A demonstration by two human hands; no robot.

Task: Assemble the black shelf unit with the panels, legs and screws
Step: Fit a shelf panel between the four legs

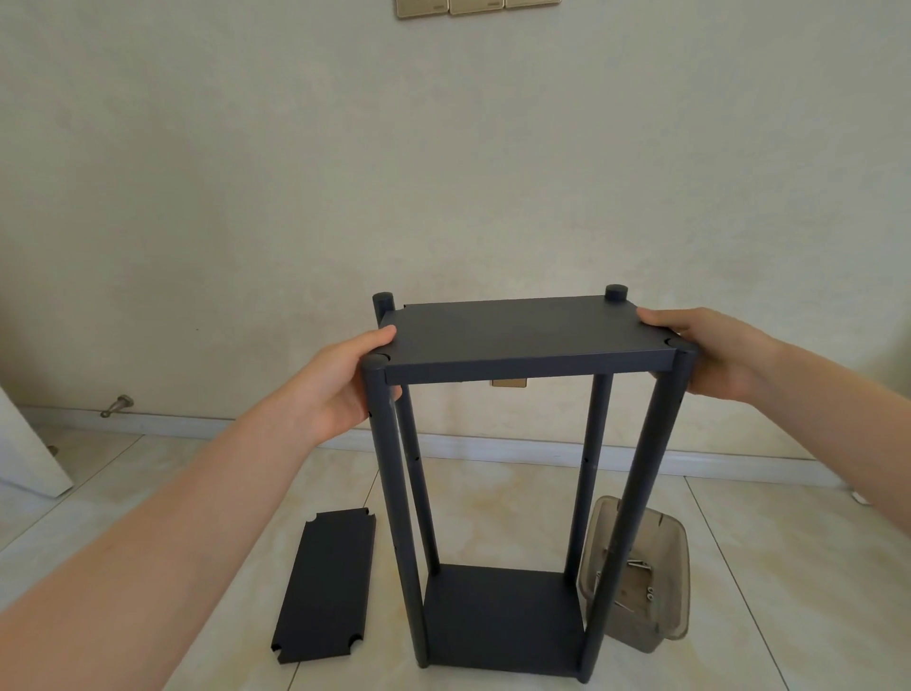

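Head view: one black shelf unit (517, 493), part-built, standing upright on the floor (769, 592) in the middle of the scene, a little way out from the wall (443, 172).
Top panel (517, 340): fitted level between the upper ends of the legs; the round leg tops show at all four corners.
Bottom panel (498, 621): fitted low between the legs, close to the floor.
Legs: four black round posts, upright; near left (394, 518), near right (626, 518), far left (419, 493), far right (589, 468). Small holes show along their sides.
Left hand (340, 389): grip closed on the unit's near left top corner, thumb lying on the top panel, fingers curled round behind the near left leg.
Right hand (715, 355): grip closed on the near right top corner, thumb on the top panel, fingers curled down the outer side.
Loose panel (325, 587): black, notched corners, flat on the floor just left of the unit, not touching it.
Tub (683, 567): clear plastic, on the floor just right of the unit, partly behind the near right leg.
Screws (638, 567): several, lying inside the tub.
Floor: pale glossy tiles.
Wall: cream, with a skirting board (246, 429) along its foot, a door stop (117, 405) low at far left, gold switch plates (475, 6) at the top edge.
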